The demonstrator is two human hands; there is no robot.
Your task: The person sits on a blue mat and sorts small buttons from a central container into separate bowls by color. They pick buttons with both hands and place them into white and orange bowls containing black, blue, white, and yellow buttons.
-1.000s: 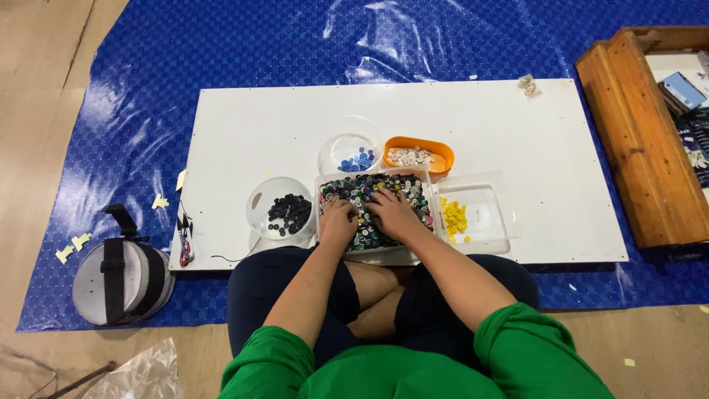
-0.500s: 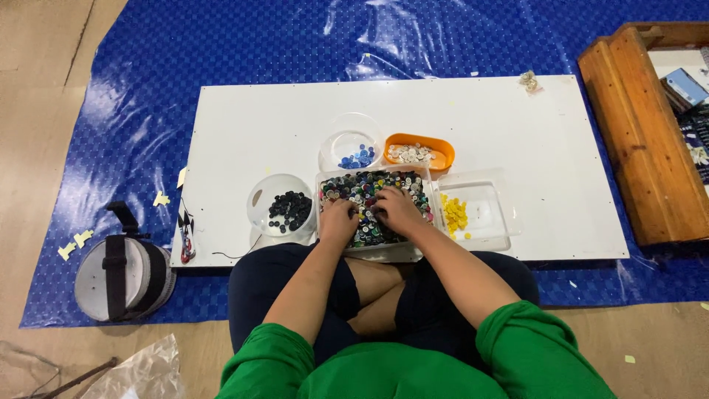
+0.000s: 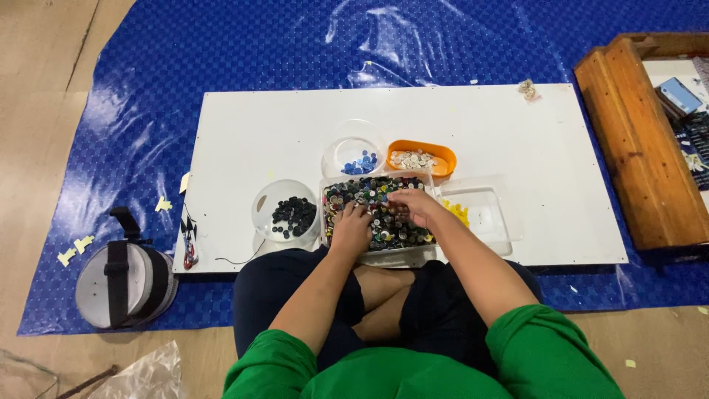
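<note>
A clear rectangular tray [image 3: 380, 257] full of mixed coloured buttons sits at the near edge of a white board [image 3: 258, 148]. My left hand [image 3: 352, 229] rests palm down on the buttons at the tray's near left. My right hand [image 3: 413, 205] lies on the pile further right, fingers curled among the buttons; whether it pinches one is hidden. Around the tray stand a round clear bowl of black buttons [image 3: 286, 216], a clear bowl of blue buttons [image 3: 353, 154], an orange oval dish of white buttons [image 3: 421, 158] and a clear box with yellow buttons [image 3: 481, 216].
The board lies on a blue tarp [image 3: 148, 89] over a wooden floor. A wooden crate [image 3: 641, 148] stands at the right. A round grey case with a black strap [image 3: 122, 282] sits at the left. Small tools [image 3: 189, 244] lie on the board's left edge.
Both hands have shifted slightly over the button pile; the right hand has moved a little toward the far right of the tray. Nothing else has moved.
</note>
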